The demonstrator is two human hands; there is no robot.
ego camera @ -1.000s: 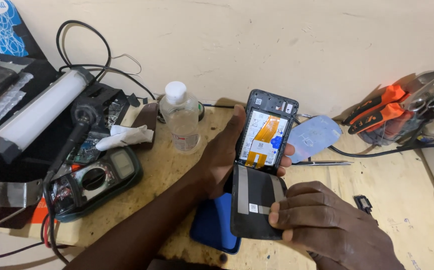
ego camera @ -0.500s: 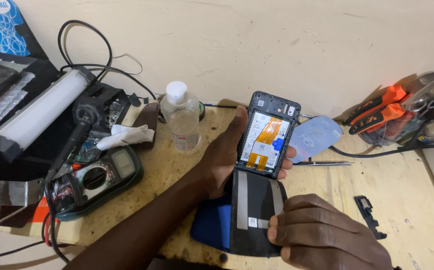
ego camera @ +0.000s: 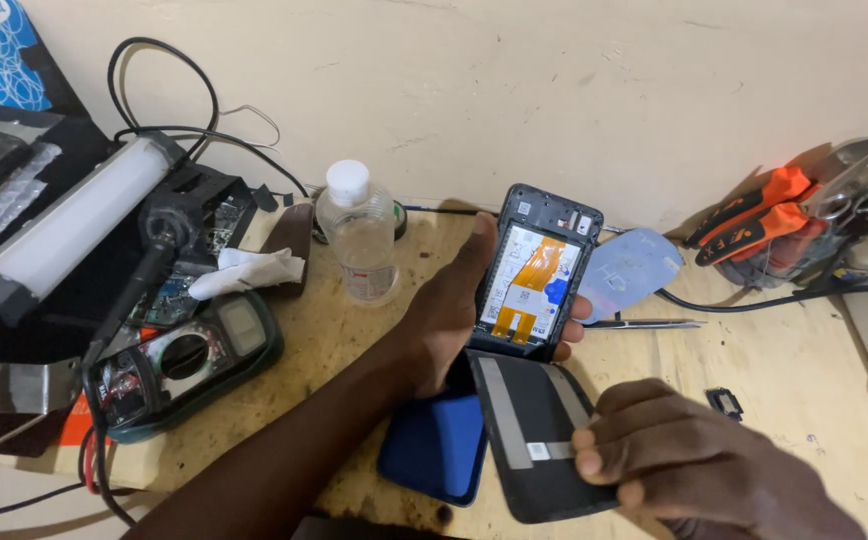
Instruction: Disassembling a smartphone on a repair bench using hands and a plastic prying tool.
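My left hand grips an opened phone from behind, its back off, so the white battery area and an orange flex cable show. Below it my right hand holds the dark back cover, which has grey adhesive strips on its inner side and tilts away from the phone's lower edge. A blue pad lies on the wooden bench under both hands.
A clear bottle with a white cap stands left of the phone. A multimeter, a white tube lamp and black cables sit far left. Tweezers, a bluish plastic pick and orange-handled pliers lie right.
My right hand has slid down and right along the back cover, pulling it lower and further from the phone. My left hand keeps the phone in nearly the same place.
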